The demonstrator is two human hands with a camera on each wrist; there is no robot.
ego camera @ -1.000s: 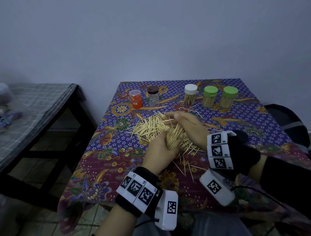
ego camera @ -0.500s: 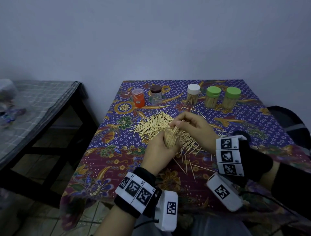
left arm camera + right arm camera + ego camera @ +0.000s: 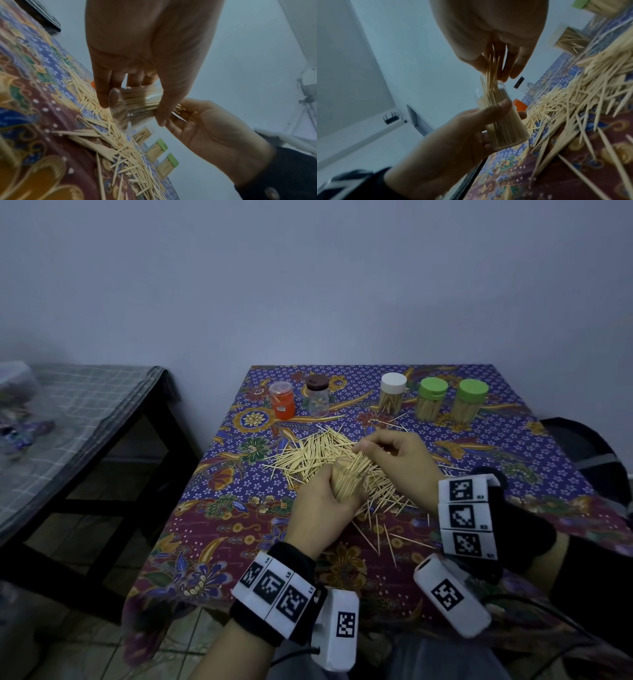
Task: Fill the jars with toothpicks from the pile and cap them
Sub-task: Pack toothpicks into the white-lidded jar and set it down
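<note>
Left hand [image 3: 322, 501] grips the clear, toothpick-packed plastic jar [image 3: 501, 119]; only the right-wrist view shows the right hand [image 3: 489, 33] pinching thin wooden toothpicks [image 3: 490, 75] into its mouth.

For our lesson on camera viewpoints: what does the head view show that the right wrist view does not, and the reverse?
Only the head view shows both green-lidded toothpick jars whole, and the grey checked side table.

Only the right wrist view shows the right hand's fingers pinching toothpicks into the mouth of the clear plastic jar.

Both show the left hand gripping that jar, the toothpick pile and the orange container.
</note>
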